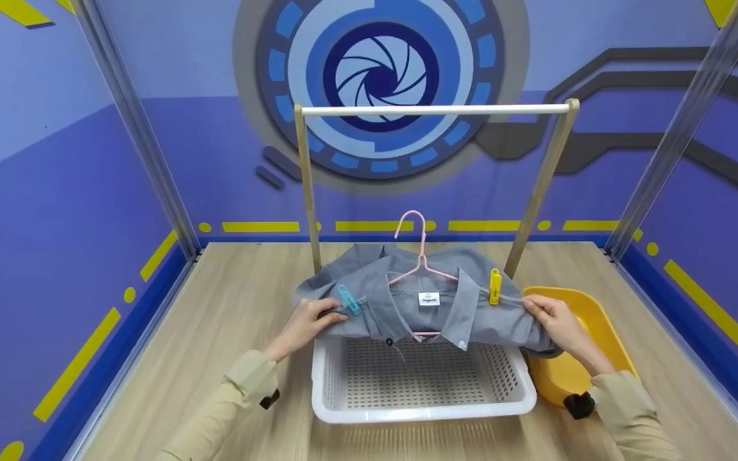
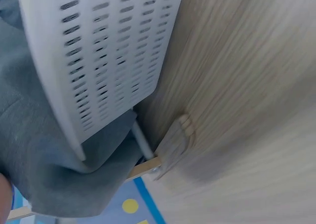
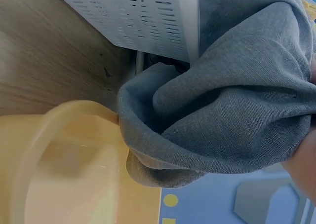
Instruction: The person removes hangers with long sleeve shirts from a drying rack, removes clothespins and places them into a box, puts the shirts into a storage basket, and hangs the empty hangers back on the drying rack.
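Note:
A grey collared shirt [image 1: 362, 320] lies spread over the back of a white perforated basket [image 1: 423, 413], with a pink hanger [image 1: 421, 246] inside its neck and the hook upright. A blue clothespin [image 1: 349, 299] sits on the shoulder at the left and a yellow clothespin [image 1: 494, 287] on the shoulder at the right. My left hand [image 1: 311, 320] pinches the shirt just beside the blue clothespin. On the other side my right hand [image 1: 555, 320] pinches the cloth right of the yellow clothespin. In the right wrist view the sleeve cloth [image 3: 237, 120] hangs in folds from the fingers.
Behind the shirt stands a rack with wooden posts [image 1: 542, 186] and a white top bar [image 1: 433, 110]. A yellow basin [image 1: 599, 320] is at the right of the basket, partly under my right arm. Blue printed panels [image 1: 215, 153] enclose the wooden table [image 1: 241, 282].

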A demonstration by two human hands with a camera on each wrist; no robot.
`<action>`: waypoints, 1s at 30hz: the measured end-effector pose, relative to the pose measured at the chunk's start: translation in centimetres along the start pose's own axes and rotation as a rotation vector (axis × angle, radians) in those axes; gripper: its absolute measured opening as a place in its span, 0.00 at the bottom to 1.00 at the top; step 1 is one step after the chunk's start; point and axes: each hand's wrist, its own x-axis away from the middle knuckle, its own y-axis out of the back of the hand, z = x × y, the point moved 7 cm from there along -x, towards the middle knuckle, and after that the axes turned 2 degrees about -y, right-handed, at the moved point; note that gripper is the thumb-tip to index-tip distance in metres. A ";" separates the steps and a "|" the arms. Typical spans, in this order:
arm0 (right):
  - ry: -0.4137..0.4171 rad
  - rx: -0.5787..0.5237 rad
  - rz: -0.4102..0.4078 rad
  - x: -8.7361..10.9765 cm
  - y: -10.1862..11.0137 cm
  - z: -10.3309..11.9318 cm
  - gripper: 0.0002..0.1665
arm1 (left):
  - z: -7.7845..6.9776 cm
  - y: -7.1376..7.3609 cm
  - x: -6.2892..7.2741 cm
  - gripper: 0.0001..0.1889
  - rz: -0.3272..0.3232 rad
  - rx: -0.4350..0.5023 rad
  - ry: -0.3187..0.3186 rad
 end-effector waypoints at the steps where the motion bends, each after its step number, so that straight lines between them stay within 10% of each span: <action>1: 0.000 -0.004 0.004 0.0 -0.1 0.5 0.08 | 0.1 0.0 0.1 0.03 -0.015 0.005 0.011; 16: -0.064 0.048 0.085 -0.2 -1.0 0.0 0.10 | -1.8 0.5 0.8 0.03 -0.229 0.036 0.258; 30: -0.026 0.031 0.151 -0.4 -0.5 -2.4 0.12 | -1.5 0.3 1.3 0.03 -0.295 0.062 0.178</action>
